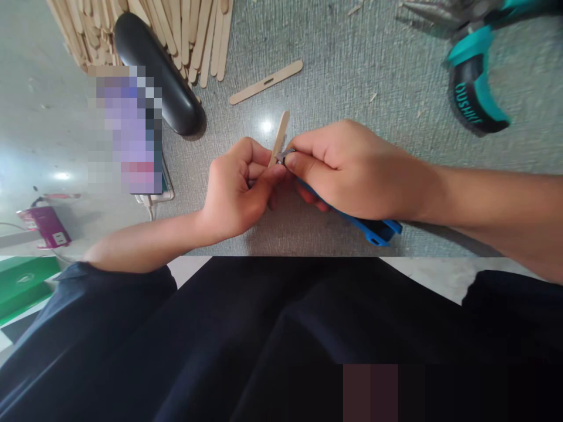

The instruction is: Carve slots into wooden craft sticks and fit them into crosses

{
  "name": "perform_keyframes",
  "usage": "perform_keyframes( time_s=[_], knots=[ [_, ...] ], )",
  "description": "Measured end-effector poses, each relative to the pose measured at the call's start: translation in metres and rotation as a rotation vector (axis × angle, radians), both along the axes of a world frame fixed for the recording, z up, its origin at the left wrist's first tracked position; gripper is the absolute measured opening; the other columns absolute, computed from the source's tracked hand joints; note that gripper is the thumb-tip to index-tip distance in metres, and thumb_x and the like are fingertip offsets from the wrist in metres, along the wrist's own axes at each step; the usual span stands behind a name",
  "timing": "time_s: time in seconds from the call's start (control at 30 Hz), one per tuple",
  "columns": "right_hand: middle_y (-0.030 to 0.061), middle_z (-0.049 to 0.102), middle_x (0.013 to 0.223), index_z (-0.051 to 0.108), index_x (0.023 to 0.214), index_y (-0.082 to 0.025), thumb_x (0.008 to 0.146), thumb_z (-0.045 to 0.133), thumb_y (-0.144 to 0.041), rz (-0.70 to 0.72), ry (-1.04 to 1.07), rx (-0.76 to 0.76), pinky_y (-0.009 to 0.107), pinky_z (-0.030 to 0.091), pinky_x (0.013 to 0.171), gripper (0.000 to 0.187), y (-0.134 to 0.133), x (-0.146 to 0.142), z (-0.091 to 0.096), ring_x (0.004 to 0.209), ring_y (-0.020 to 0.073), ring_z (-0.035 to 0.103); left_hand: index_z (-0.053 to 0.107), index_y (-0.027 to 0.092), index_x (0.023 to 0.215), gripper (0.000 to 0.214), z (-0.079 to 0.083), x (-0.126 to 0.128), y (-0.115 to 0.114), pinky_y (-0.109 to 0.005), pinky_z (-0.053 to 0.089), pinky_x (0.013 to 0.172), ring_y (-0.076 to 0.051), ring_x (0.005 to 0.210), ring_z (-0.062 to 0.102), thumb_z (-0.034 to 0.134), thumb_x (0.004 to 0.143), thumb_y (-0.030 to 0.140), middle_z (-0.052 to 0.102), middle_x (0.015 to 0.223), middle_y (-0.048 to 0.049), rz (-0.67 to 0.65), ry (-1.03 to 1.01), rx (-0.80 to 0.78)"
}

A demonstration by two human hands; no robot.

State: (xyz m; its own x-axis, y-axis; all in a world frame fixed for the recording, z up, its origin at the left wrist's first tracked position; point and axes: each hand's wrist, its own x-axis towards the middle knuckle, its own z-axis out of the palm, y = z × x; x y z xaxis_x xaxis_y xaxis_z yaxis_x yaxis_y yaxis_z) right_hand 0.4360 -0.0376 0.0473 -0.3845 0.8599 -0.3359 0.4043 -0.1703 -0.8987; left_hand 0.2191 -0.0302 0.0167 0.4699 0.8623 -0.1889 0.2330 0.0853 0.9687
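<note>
My left hand [240, 190] is closed on a wooden craft stick [280, 133], pinching it between thumb and fingers so that its upper end points away from me. My right hand [347, 167] grips a blue utility knife [376, 230], whose handle end sticks out below the palm toward the table edge. The metal blade tip meets the stick right beside my left thumb. Just beyond the hands lies another craft stick [266, 82] with a narrow slot cut through its middle. The lower end of the held stick is hidden by my fingers.
Many loose craft sticks [206, 44] are heaped at the back left, beside a black oblong case [160, 73]. A blurred-out phone [165, 181] with a cable lies left. Teal-and-black pliers [472, 88] rest at the back right. Wood shavings dot the grey table [352, 70].
</note>
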Motion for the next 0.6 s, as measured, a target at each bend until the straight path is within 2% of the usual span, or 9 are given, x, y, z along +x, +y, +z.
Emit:
perform_keyframes(
  time_s=[0.1, 0.27, 0.47, 0.6],
  knots=[
    [-0.0038, 0.060, 0.056, 0.058, 0.069, -0.025, 0.121, 0.060, -0.015, 0.016, 0.169, -0.092, 0.034, 0.037, 0.052, 0.053, 0.0002, 0.0024, -0.0029, 0.049, 0.0125, 0.054, 0.055, 0.029, 0.092, 0.063, 0.0049, 0.0014, 0.0000, -0.032, 0.047, 0.039, -0.015, 0.044, 0.066, 0.091, 0.098, 0.080, 0.076, 0.062, 0.0049, 0.015, -0.050, -0.102],
    [-0.0047, 0.065, 0.060, 0.065, 0.075, -0.024, 0.123, 0.067, -0.026, 0.026, 0.321, -0.188, 0.028, 0.039, 0.045, 0.048, 0.0005, 0.0066, -0.0050, 0.048, 0.0102, 0.057, 0.056, 0.029, 0.094, 0.068, 0.0098, 0.0004, -0.0004, -0.033, 0.058, 0.043, -0.016, 0.049, 0.072, 0.090, 0.093, 0.088, 0.083, 0.072, 0.0013, -0.011, -0.096, -0.200],
    [-0.0038, 0.066, 0.062, 0.068, 0.078, -0.022, 0.124, 0.068, -0.032, 0.046, 0.403, -0.227, 0.026, 0.040, 0.045, 0.047, 0.0012, 0.0093, -0.0064, 0.049, 0.0101, 0.058, 0.057, 0.027, 0.097, 0.062, 0.0087, -0.0005, -0.0001, -0.032, 0.064, 0.047, -0.017, 0.054, 0.078, 0.090, 0.099, 0.079, 0.085, 0.076, 0.0010, -0.028, -0.153, -0.174],
    [-0.0031, 0.067, 0.062, 0.070, 0.080, -0.021, 0.123, 0.072, -0.047, 0.048, 0.478, -0.263, 0.027, 0.043, 0.045, 0.049, 0.0011, 0.0099, -0.0074, 0.049, 0.0111, 0.060, 0.056, 0.027, 0.093, 0.066, 0.0093, 0.0003, 0.0012, -0.030, 0.064, 0.047, -0.017, 0.056, 0.080, 0.091, 0.095, 0.082, 0.087, 0.078, 0.0004, -0.030, -0.151, -0.187]
  ],
)
